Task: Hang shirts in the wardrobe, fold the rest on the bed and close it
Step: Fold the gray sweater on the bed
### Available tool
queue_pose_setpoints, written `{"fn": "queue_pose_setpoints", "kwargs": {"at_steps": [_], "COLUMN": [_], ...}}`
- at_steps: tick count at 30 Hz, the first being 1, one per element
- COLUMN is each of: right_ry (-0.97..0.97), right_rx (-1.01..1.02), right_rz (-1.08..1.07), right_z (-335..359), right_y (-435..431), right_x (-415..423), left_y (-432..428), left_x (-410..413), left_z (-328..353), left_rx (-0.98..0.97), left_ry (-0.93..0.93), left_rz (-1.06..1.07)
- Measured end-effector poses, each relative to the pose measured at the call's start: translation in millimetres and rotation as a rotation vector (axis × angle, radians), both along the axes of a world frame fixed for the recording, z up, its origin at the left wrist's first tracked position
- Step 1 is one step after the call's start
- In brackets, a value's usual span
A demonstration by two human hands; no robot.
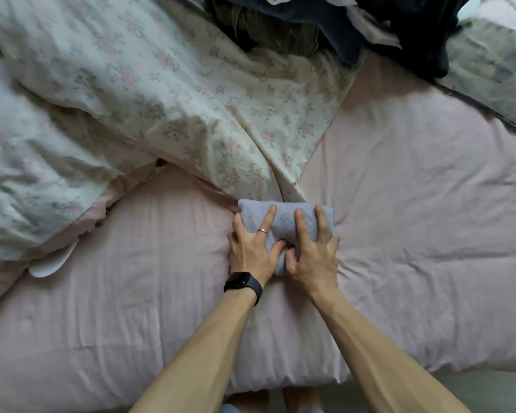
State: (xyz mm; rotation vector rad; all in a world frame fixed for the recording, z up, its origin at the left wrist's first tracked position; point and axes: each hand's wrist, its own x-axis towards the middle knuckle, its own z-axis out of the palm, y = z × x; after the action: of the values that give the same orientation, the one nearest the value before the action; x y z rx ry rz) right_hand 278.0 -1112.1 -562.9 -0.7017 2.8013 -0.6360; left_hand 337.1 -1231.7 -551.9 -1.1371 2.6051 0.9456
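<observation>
A small folded lavender knit garment (283, 217) lies on the pink bed cover (414, 204), close to the near edge. My left hand (252, 248), with a ring and a black watch on its wrist, lies on the garment's left half with fingers spread over it. My right hand (312, 253) covers the right half, fingers curled over the bundle's side and thumb tucked into the fabric. Both hands press the bundle down into the bed. The wardrobe is out of view.
A floral duvet (167, 84) is bunched across the left and the middle of the bed. A heap of dark clothes (340, 25) sits at the far top edge. A grey patterned blanket (495, 73) lies at the top right.
</observation>
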Motion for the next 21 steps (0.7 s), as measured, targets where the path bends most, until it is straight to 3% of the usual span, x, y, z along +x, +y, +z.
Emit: {"fn": "queue_pose_setpoints", "kwargs": {"at_steps": [8, 13, 21], "right_ry": [0.052, 0.147, 0.345], "right_rx": [-0.009, -0.154, -0.487], "right_rz": [0.081, 0.133, 0.254], "right_z": [38.4, 141.6, 339.1], "right_y": [1.8, -24.4, -98.9], "right_x": [-1.7, -22.2, -65.6], "left_y": [-5.8, -35.7, -107.2], "left_x": [-5.2, -14.6, -30.4], "left_z": [48.6, 146.6, 350.0], "left_rx": [-0.114, -0.173, -0.458], "left_ry": [-0.038, 0.133, 0.476], "left_rz": [-0.149, -0.112, -0.005]}}
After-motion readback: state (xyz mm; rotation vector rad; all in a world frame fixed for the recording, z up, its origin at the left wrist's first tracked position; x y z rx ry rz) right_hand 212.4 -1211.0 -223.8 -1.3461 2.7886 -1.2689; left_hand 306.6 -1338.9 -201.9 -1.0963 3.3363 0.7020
